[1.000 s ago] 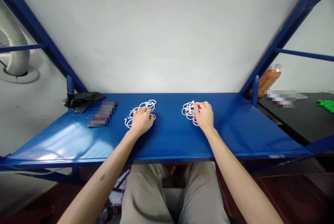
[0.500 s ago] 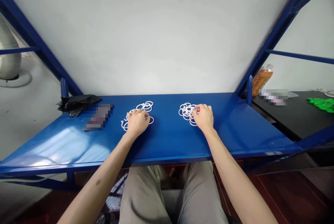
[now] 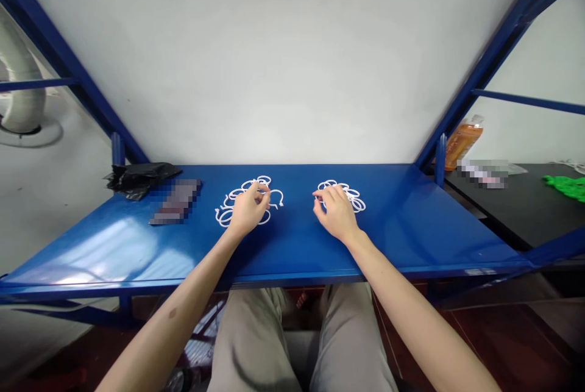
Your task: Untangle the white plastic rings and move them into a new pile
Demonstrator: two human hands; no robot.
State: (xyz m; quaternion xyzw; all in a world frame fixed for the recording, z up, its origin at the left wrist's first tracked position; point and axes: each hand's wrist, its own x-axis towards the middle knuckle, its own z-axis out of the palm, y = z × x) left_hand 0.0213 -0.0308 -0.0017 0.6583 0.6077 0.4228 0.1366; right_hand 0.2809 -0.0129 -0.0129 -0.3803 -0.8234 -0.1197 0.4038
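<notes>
A white open ring (image 3: 276,197) with small knobbed ends juts to the right from my left hand (image 3: 247,209), pinched between thumb and fingers. Beneath and around that hand lies a loose pile of similar white rings (image 3: 223,217) on the blue table. My right hand (image 3: 337,214) is over the near left part of a second pile of white rings (image 3: 356,199). Its thumb and forefinger point left with a small gap, and I see nothing between them. The palm and fingers hide part of that pile.
The blue table (image 3: 292,252) meets a white wall behind. At its left lie a black plastic bag (image 3: 141,178) and a blurred flat item (image 3: 177,202). Blue metal posts (image 3: 439,160) rise at both sides. Right of them, a black table (image 3: 507,209) bears an orange bottle (image 3: 464,143) and green material (image 3: 567,186).
My right hand has moved left across its pile and its fingers have parted. My left hand has shifted slightly right and up, and an open ring now shows in its pinch.
</notes>
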